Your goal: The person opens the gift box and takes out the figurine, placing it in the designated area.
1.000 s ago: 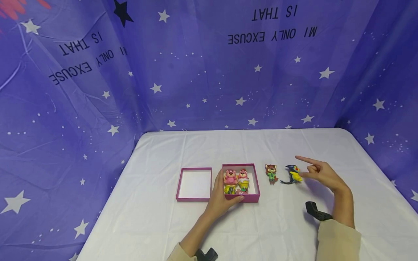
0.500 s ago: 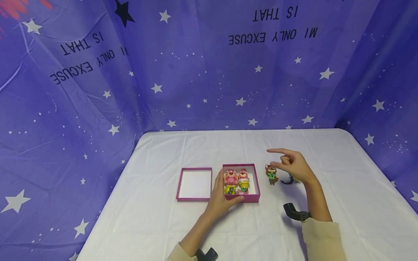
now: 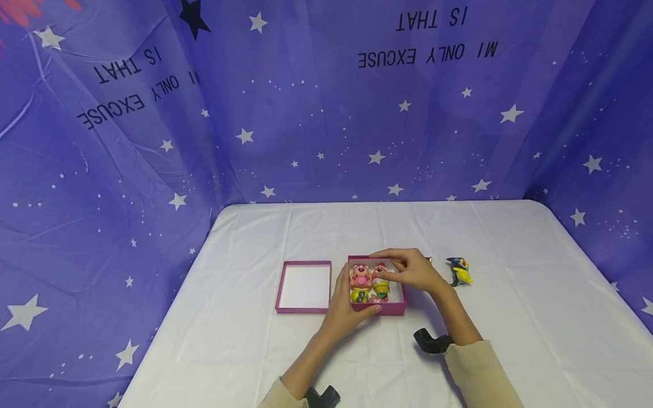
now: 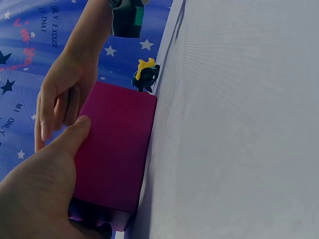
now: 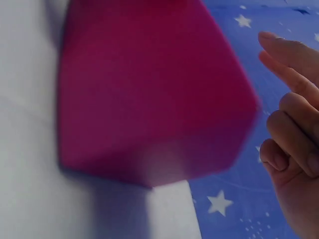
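A magenta box with a white inside stands in the middle of the white table. Two pink bear figurines lie in it side by side: a left bear figurine and a right bear figurine on a yellow cone shape. My left hand grips the box at its left side, thumb along the front wall, as the left wrist view also shows. Over the box's right part hovers my right hand, index finger and thumb stretched out and apart, the other fingers curled. Nothing is seen between them; part of the right bear is hidden.
The shallow magenta lid lies left of the box, white inside upward. A dark blue and yellow figurine lies to the right. The fox figurine is almost wholly behind my right hand. A starry purple curtain surrounds the table.
My right hand has moved left from beside the blue and yellow figurine, past the fox figurine, to above the box. The left hand and the box have stayed in place.
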`<state>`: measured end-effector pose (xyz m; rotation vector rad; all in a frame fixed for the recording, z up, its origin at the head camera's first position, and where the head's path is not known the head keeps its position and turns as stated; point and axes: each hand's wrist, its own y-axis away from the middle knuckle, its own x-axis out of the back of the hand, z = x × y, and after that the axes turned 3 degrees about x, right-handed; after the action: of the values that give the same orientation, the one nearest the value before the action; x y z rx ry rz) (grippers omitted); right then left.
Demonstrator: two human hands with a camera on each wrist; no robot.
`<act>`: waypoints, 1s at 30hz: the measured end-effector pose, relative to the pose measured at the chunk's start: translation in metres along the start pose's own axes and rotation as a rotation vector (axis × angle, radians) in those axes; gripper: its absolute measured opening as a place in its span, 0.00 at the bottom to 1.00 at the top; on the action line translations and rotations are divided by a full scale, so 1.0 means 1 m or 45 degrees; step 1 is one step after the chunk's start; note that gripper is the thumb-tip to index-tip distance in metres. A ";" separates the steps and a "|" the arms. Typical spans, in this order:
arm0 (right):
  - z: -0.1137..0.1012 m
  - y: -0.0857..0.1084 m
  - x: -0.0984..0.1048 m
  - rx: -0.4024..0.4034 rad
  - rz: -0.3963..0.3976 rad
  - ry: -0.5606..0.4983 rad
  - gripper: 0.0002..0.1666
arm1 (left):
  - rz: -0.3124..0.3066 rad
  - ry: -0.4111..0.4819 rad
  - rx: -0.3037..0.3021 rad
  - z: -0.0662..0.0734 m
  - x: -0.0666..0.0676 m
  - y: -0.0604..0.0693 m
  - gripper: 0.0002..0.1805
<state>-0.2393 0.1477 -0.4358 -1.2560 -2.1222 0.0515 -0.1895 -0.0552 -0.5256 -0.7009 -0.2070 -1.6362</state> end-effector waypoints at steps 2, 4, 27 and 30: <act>0.000 -0.002 -0.007 0.018 -0.025 -0.001 0.22 | 0.003 0.005 -0.011 0.000 0.000 0.000 0.60; 0.001 -0.003 -0.013 0.037 -0.042 0.000 0.22 | 0.010 0.005 -0.030 0.000 0.000 -0.001 0.60; 0.042 -0.006 -0.038 0.047 -0.257 0.333 0.22 | 0.001 -0.019 -0.013 0.000 0.001 0.000 0.59; 0.042 -0.006 -0.039 0.070 -0.269 0.400 0.21 | -0.001 -0.031 -0.006 0.000 0.001 0.000 0.59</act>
<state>-0.2547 0.1256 -0.4867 -0.9336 -1.9512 -0.1681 -0.1892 -0.0558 -0.5255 -0.7245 -0.2210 -1.6297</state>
